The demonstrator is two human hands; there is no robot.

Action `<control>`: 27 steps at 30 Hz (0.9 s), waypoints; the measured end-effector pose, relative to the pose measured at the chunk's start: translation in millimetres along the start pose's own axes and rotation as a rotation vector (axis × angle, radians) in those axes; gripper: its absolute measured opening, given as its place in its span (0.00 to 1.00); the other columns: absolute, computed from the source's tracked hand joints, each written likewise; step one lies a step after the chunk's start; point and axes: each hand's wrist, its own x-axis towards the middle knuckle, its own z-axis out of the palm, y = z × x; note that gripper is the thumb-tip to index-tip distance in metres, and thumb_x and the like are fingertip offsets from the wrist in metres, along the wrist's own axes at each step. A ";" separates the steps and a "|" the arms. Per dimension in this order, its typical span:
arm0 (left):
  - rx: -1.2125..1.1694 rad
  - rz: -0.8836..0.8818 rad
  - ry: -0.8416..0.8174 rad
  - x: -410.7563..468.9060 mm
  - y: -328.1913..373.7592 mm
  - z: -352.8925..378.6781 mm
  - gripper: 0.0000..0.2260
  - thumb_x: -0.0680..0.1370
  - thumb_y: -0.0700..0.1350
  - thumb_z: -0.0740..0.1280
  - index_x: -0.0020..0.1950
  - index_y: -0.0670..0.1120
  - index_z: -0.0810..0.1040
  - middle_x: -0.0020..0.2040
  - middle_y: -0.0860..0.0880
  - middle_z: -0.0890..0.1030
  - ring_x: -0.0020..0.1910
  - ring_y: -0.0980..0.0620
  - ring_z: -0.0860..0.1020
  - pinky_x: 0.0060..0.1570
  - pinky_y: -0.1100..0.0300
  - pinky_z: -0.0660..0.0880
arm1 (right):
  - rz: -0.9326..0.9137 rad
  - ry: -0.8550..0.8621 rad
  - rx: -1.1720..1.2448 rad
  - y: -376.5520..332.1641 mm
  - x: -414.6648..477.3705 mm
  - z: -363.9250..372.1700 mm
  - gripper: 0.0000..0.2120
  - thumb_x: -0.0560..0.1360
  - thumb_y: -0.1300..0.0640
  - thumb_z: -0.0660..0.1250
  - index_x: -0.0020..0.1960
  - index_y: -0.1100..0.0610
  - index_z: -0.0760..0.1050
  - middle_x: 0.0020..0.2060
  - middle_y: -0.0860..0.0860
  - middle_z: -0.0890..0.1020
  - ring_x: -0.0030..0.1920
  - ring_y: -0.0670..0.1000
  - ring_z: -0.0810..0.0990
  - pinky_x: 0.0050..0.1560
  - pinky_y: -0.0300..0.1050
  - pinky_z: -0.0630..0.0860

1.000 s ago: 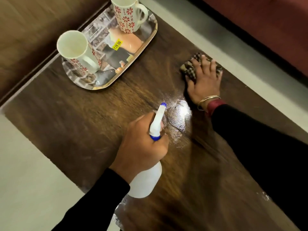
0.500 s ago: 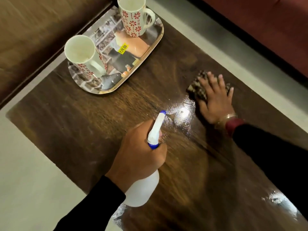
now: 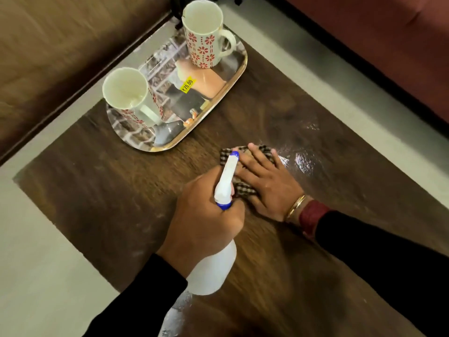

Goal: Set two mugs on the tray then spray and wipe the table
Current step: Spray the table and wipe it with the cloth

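The right hand (image 3: 267, 188), fingers spread flat, has swept the checked cloth (image 3: 243, 189) in beside the spray bottle (image 3: 213, 271) (left hand (image 3: 201, 217) curled round its neck); wiping is under way.

Tray (image 3: 243, 60) on the far end of the bench (image 3: 97, 190), carrying the far mug (image 3: 202, 42) and the near mug (image 3: 126, 93) at opposite ends. Nearer, the cloth (image 3: 263, 151) lies on the bench beneath the right hand (image 3: 267, 183). The spray bottle (image 3: 213, 271), in the left hand (image 3: 201, 220), is just left of it.

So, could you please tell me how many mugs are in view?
2. The far mug and the near mug both stand on the tray; no others show.
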 end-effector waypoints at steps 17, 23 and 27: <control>0.155 0.054 0.090 -23.6 -30.0 -23.3 0.06 0.67 0.39 0.71 0.40 0.38 0.77 0.32 0.45 0.77 0.30 0.46 0.77 0.29 0.46 0.79 | 0.337 0.134 0.050 19.7 113.9 -25.6 0.36 0.76 0.44 0.61 0.83 0.45 0.57 0.84 0.50 0.55 0.84 0.62 0.49 0.78 0.74 0.47; 0.147 0.047 0.063 -30.9 -37.0 -35.5 0.08 0.68 0.41 0.71 0.44 0.39 0.79 0.36 0.45 0.80 0.33 0.48 0.78 0.34 0.47 0.82 | -0.015 0.022 0.010 -55.6 57.6 4.3 0.35 0.77 0.43 0.57 0.83 0.46 0.56 0.84 0.49 0.55 0.84 0.59 0.50 0.78 0.71 0.48; 0.114 -0.020 0.073 -36.3 -37.8 -46.3 0.07 0.67 0.41 0.68 0.41 0.39 0.76 0.33 0.44 0.77 0.32 0.45 0.76 0.34 0.44 0.77 | 0.209 0.073 0.005 -18.2 80.4 -10.8 0.37 0.74 0.42 0.54 0.83 0.46 0.57 0.84 0.51 0.56 0.84 0.60 0.52 0.77 0.75 0.53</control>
